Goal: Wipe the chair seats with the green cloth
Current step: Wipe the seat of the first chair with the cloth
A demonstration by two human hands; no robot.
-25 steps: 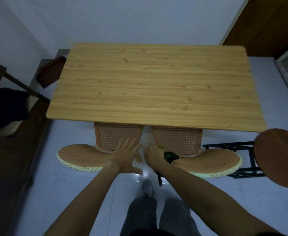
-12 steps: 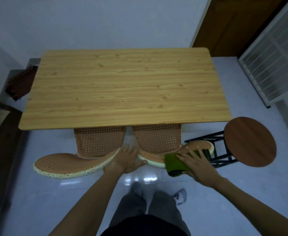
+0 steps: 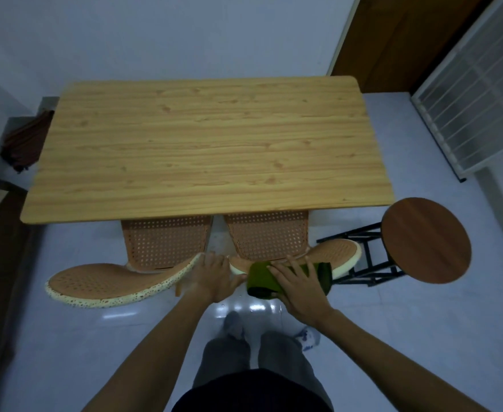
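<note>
Two orange perforated chairs are pushed under a wooden table (image 3: 202, 150). The seat of the left chair (image 3: 167, 239) and the seat of the right chair (image 3: 269, 237) show partly below the table edge. My right hand (image 3: 299, 285) lies flat on the green cloth (image 3: 262, 279), pressing it on the cream-edged backrest of the right chair (image 3: 342, 254). My left hand (image 3: 214, 275) rests with spread fingers on the end of the left chair's backrest (image 3: 110, 283), holding nothing.
A round brown stool (image 3: 427, 240) on a black frame stands right of the chairs. A folded dark red item (image 3: 25, 144) lies left of the table. A white grille (image 3: 476, 93) and a wooden door are at the right. My feet are on the shiny tiled floor.
My right hand has spread the green cloth flat on the right chair's backrest and slid it rightwards. The view has swung right. My left hand has stayed on the left backrest.
</note>
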